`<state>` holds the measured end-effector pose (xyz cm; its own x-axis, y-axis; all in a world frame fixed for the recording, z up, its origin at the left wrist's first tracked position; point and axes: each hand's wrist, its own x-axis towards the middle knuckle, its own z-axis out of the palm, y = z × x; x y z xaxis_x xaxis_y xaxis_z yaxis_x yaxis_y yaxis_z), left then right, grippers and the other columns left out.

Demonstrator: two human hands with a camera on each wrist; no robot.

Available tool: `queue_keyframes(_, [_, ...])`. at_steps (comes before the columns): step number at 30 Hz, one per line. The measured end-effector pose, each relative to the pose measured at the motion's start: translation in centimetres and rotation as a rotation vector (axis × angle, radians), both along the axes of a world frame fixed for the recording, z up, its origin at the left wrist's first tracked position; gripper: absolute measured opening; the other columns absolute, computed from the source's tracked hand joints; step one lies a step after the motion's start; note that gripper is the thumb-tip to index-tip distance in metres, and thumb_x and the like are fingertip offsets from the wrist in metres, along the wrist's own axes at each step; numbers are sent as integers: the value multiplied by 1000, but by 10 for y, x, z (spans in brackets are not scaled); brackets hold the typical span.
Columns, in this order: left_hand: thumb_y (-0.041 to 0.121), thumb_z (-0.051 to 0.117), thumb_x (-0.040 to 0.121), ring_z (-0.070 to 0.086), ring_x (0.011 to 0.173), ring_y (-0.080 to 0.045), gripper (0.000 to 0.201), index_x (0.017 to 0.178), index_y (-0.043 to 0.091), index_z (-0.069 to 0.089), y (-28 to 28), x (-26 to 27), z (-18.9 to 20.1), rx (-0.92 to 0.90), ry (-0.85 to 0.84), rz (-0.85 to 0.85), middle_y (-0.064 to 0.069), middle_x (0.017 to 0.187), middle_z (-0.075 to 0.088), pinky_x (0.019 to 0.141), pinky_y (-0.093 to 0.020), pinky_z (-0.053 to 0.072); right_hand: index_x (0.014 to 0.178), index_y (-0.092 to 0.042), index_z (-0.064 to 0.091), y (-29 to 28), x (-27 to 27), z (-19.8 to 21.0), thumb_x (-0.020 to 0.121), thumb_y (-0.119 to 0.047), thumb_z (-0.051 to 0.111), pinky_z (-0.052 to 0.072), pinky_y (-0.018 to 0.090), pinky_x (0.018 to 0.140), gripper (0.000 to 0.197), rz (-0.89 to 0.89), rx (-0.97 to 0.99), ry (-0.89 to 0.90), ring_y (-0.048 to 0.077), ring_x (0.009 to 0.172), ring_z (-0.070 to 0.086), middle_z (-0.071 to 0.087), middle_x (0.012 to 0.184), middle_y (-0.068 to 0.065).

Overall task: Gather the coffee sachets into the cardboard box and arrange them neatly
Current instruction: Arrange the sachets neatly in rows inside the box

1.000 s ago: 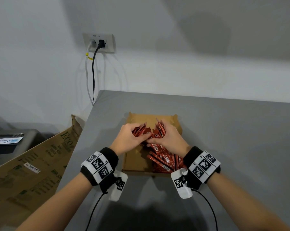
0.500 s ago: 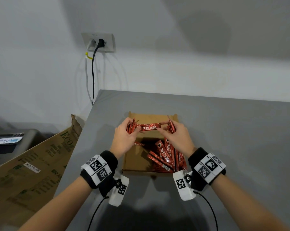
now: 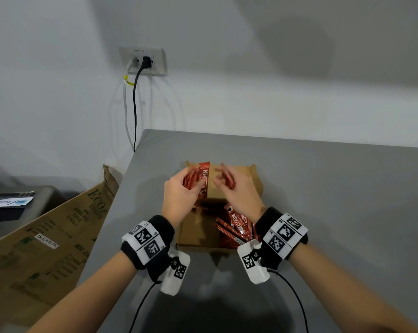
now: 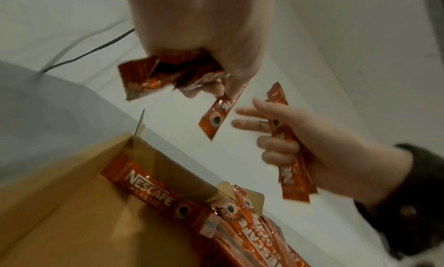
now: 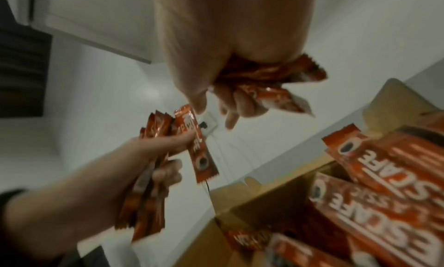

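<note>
Hovering above the cardboard box [image 3: 256, 181] on the tabletop [image 3: 335, 200], left hand [image 3: 179, 198] and right hand [image 3: 239, 191] each gripped sachet bundles [image 3: 191, 181] in curled fingers [image 4: 276, 143]; loose sachets [image 3: 236, 227] lay inside.

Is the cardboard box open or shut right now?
Open. The cardboard box has no lid over it; its brown floor shows, and loose coffee sachets lie inside along its right side.

The cardboard box [image 3: 198, 239] sits on the worktop [image 3: 323, 212] at frame centre. Loose sachets [image 3: 236, 228] lie in its lower right. My hands hover above its upper half, left hand [image 3: 179, 198] left of right hand [image 3: 239, 191].
</note>
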<state>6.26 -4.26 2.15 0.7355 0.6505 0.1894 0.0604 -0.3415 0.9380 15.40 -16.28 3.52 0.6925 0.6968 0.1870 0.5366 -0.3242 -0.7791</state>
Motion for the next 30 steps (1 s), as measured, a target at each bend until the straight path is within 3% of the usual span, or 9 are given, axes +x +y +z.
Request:
queue_keyframes(2, [15,66,84,65,74,-3,14,98,16,65,-2,0,2,-142,-31,-29,3,86,70,65,-19,52,118,-11,58,2,-8,-5,92,-26,56,43,12,75,30,82,-81,-25,10,89,60,65,104,2])
queue_keyframes(4, [15,66,84,58,55,1,11,94,18,64,-4,-1,1,-175,-30,-56,2,79,68,49,-16,45,115,-11,61,6,-8,-8,90,-21,59,45,18,81,27,55,-73,-35,13,93,61,67,104,3])
queue_keyframes(6, [18,67,84,55,51,2,13,96,16,63,-3,-3,-4,-155,-5,-66,2,79,67,45,-14,42,113,-11,63,9,-4,-11,86,-16,64,46,21,81,27,24,-63,15,12,91,61,68,101,2])
queue_keyframes(9, [18,73,78,61,75,2,26,101,16,61,15,-4,-11,-84,-6,-25,6,88,66,67,-13,49,112,-13,64,14,0,-14,83,-17,68,43,20,74,29,85,-255,-66,12,84,61,68,97,1])
queue_keyframes(11, [15,74,76,63,80,-5,21,94,16,63,29,-7,-14,24,78,-69,5,85,67,75,-16,51,108,-13,65,18,1,-15,84,-21,67,48,25,74,25,135,-431,-205,16,84,63,68,96,3])
queue_keyframes(14, [20,72,77,62,71,-19,12,83,14,64,44,-13,-21,361,319,-193,-1,73,66,66,-34,50,103,-9,62,28,1,-15,84,-23,67,51,35,77,24,213,-625,-333,24,88,62,66,97,7])
queue_keyframes(16, [25,69,80,60,70,-19,12,81,14,62,45,-17,-25,497,419,-271,1,73,63,64,-34,48,100,-9,61,33,1,-13,83,-20,68,50,34,74,21,268,-695,-384,25,88,61,65,97,8])
queue_keyframes(23, [28,66,82,58,76,-20,15,86,15,61,42,-14,-34,584,509,-228,2,81,57,68,-35,48,99,-7,57,44,-1,-11,86,-11,61,47,33,67,14,362,-818,-546,27,87,61,63,96,9])
queue_keyframes(30, [26,61,84,56,73,-21,15,83,11,59,35,-11,-43,668,540,-189,1,84,49,61,-32,46,104,-7,57,42,0,-15,84,-14,65,47,31,67,22,359,-820,-520,25,87,62,64,96,8])
